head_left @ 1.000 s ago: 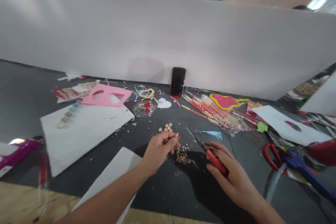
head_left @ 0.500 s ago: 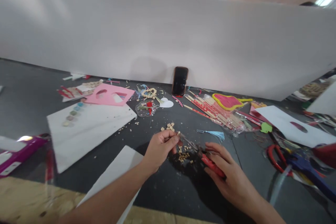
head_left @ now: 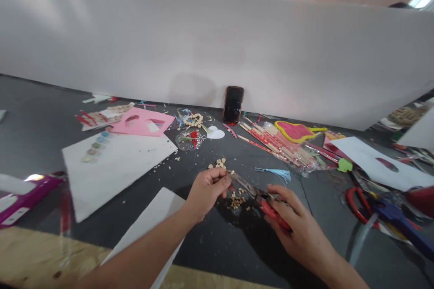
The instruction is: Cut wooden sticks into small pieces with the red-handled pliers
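My right hand (head_left: 288,214) is wrapped round long-nose pliers with red handles (head_left: 273,213), their metal jaws pointing left toward my other hand. Thumb and forefinger of my left hand (head_left: 212,189) are pinched together at the jaw tips. A small pale bead (head_left: 232,172) shows right at those fingertips; whether the jaws grip it I cannot tell. Beneath the pliers lies a loose cluster of small beige beads (head_left: 237,201) on the dark table. Another little heap of pale beads (head_left: 220,162) is just beyond my left hand.
A blue tassel (head_left: 276,172) lies beyond the pliers. Farther back are a leaning phone (head_left: 233,104), a white heart (head_left: 215,132) and bagged red-patterned sticks (head_left: 271,142). Left are white board (head_left: 118,158), pink cut-out card (head_left: 140,121) and a purple tool (head_left: 30,196). Red-handled scissors (head_left: 352,207) lie right.
Both hands stay in nearly the same place. The pliers have shifted very slightly in my right hand, and the view has moved a touch.
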Available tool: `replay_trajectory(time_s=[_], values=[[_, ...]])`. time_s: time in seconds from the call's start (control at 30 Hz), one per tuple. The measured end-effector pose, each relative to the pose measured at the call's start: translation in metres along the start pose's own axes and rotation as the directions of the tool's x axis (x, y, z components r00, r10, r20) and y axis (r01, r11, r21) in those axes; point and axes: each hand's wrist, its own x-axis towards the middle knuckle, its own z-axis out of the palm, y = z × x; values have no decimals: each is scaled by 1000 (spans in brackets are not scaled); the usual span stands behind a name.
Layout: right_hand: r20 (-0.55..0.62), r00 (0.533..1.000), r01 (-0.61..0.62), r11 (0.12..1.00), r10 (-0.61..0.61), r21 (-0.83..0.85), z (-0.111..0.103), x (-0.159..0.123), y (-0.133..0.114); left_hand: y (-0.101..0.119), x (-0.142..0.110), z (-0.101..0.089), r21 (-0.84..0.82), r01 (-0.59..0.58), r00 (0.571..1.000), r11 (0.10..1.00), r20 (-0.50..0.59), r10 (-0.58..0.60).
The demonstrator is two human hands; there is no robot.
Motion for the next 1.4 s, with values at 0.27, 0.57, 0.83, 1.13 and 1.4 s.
replay_trajectory(time_s=[0.27, 0.57, 0.83, 1.13, 1.4], values=[[-6, 1000, -12, 1000, 12, 2, 1, 1, 0, -1, 1, 0, -6, 8, 1000, 1000, -15, -8], [-28, 998, 57, 997, -58, -47, 1, 1, -1, 1, 1, 0, -12, 13, 1000, 1000, -17, -13], [-15, 997, -78, 994, 77, -73, 4, -1, 1, 0, 0, -1, 28, 19, 1000, 999, -11, -19], [119, 976, -172, 982, 180, -78, 7, -1, 1, -1, -2, 0, 89, 4, 999, 996, 36, -7], [144, 959, -231, 968, 244, -100, 4, -1, -2, 0, -3, 1, 88, 14, 999, 996, 39, -17]])
